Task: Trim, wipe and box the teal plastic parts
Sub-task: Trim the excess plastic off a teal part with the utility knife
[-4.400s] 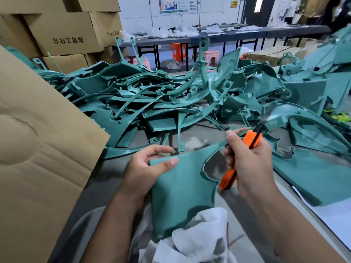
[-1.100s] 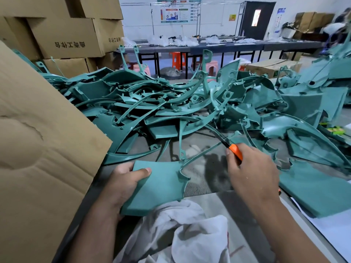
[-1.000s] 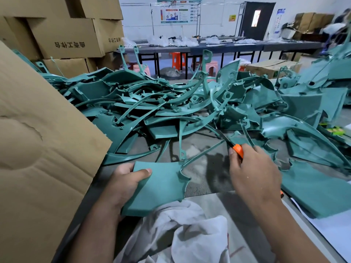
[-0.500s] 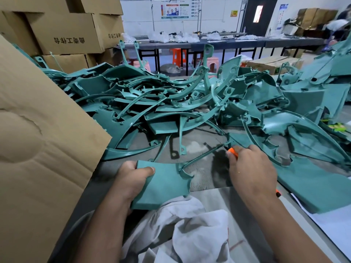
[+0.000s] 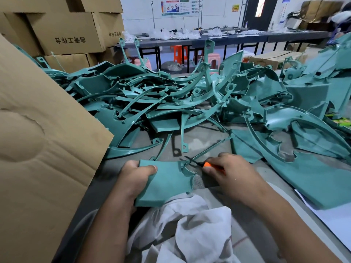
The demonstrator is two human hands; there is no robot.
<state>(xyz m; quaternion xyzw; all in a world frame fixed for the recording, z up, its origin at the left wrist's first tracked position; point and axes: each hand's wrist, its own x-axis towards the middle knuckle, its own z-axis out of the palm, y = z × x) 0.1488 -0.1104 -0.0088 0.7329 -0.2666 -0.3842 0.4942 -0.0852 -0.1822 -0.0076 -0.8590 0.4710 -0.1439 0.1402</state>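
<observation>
My left hand (image 5: 134, 179) grips the left edge of a flat teal plastic part (image 5: 167, 184), thumb on top, holding it just above the table edge. A thin teal arm runs from the part's upper right corner toward the pile. My right hand (image 5: 233, 177) holds an orange-handled knife (image 5: 208, 165), most of the handle hidden in my fist. Its dark blade touches the part's upper right corner where the thin arm begins. A white cloth (image 5: 191, 224) lies bunched in my lap below the part.
A large heap of teal plastic parts (image 5: 171, 103) covers the grey table (image 5: 199, 145) ahead and to the right. A cardboard box flap (image 5: 38, 149) stands close on my left. Stacked cartons (image 5: 66, 33) sit at the back left; long tables stand behind.
The knife tip has slid from far out on the thin arm back to the part's corner. My left hand has kept its grip and drawn the part slightly nearer.
</observation>
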